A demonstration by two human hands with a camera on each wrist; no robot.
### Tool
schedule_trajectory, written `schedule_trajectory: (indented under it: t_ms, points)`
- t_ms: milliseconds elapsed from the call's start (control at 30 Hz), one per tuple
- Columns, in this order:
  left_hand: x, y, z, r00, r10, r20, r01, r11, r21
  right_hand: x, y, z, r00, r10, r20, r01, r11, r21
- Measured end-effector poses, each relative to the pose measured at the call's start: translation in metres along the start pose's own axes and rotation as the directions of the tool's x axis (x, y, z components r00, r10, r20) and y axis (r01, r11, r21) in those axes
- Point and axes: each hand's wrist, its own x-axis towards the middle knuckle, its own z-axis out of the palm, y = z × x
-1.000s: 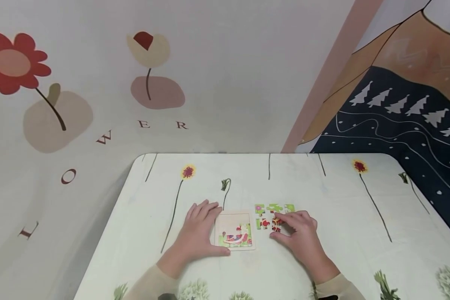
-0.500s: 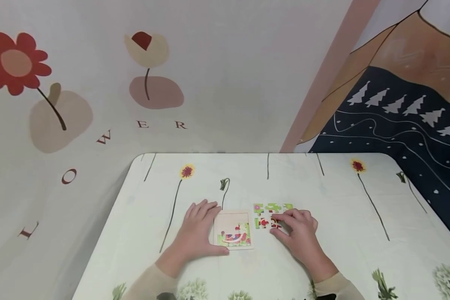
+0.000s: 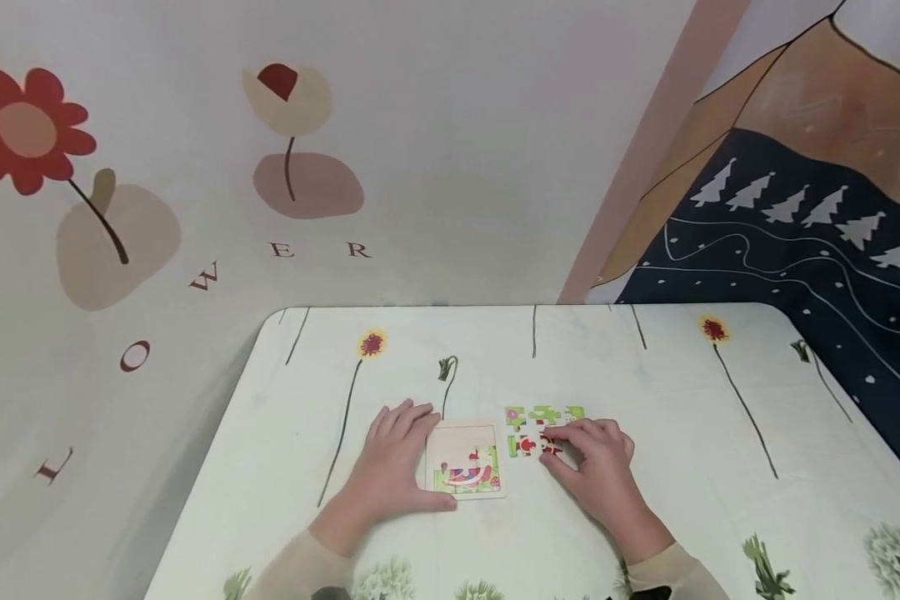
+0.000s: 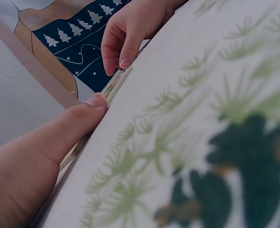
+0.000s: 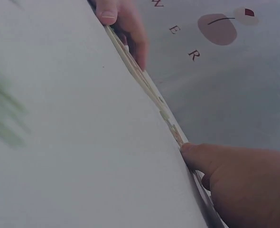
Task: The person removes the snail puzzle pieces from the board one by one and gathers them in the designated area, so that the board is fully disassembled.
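A small square wooden puzzle board (image 3: 465, 442) lies on the table with several pieces fitted along its lower part. My left hand (image 3: 399, 457) lies flat at the board's left side, fingers straight, thumb (image 4: 80, 122) pressed against its near edge. Right of the board lies a cluster of loose green and red puzzle pieces (image 3: 543, 415). My right hand (image 3: 596, 467) has its fingers curled over a red piece (image 3: 549, 446) in that cluster, pinching it between fingertips and thumb (image 5: 225, 164). The fingers hide most of the piece.
The table (image 3: 667, 400) has a pale cloth printed with flowers and stems and stands in a corner. A flower-patterned wall (image 3: 195, 167) runs behind it and a dark tree-patterned hanging (image 3: 795, 225) lies to the right. The table's left edge is near my left hand.
My right hand has crept slightly left over the red piece, covering more of it. The left hand and the board have stayed put.
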Motion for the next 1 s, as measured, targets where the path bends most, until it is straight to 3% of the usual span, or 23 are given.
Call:
schedule_trajectory:
  t_ms: [1000]
  points:
    - [-0.001, -0.001, 0.001, 1.000, 0.012, -0.015, -0.012, 1.000, -0.007, 0.005, -0.010, 0.008, 0.997, -0.023, -0.074, 0.025, 0.999, 0.024]
